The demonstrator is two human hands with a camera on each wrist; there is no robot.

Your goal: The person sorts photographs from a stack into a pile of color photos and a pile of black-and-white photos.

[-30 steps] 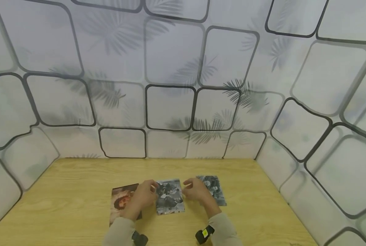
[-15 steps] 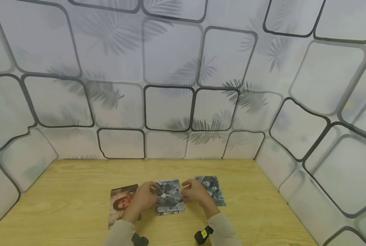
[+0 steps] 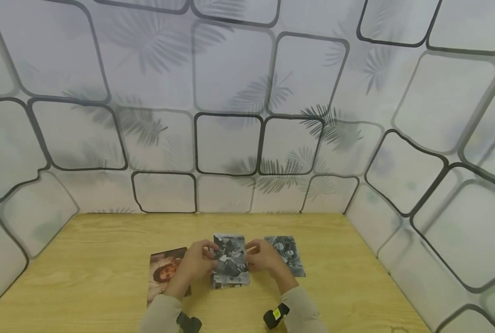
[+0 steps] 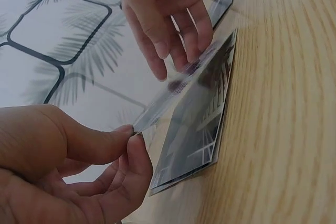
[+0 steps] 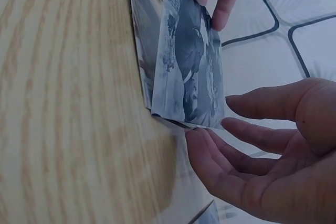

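A black-and-white photo print [image 3: 231, 254] is raised at a tilt over another print [image 4: 197, 124] lying on the wooden table. My left hand [image 3: 200, 259] pinches its left edge between thumb and finger, as the left wrist view shows. On the opposite edge, my right hand [image 3: 264, 256] touches the print with its fingertips [image 5: 197, 137], the thumb standing apart from it. Seen from the right wrist, the raised print's [image 5: 189, 61] picture side faces the camera, with the lower print [image 5: 144, 35] partly hidden behind it.
A colour photo [image 3: 162, 276] of a reclining person lies left, partly covered by my left forearm. Another black-and-white photo [image 3: 290, 254] lies to the right, behind my right hand. The light wooden table [image 3: 106, 240] runs back to a patterned wall covering [image 3: 229, 145].
The top print has come up and away from me, off the print below it, whose near edge shows more. Both hands stay at its sides, with the left hand's fingers slightly farther in.
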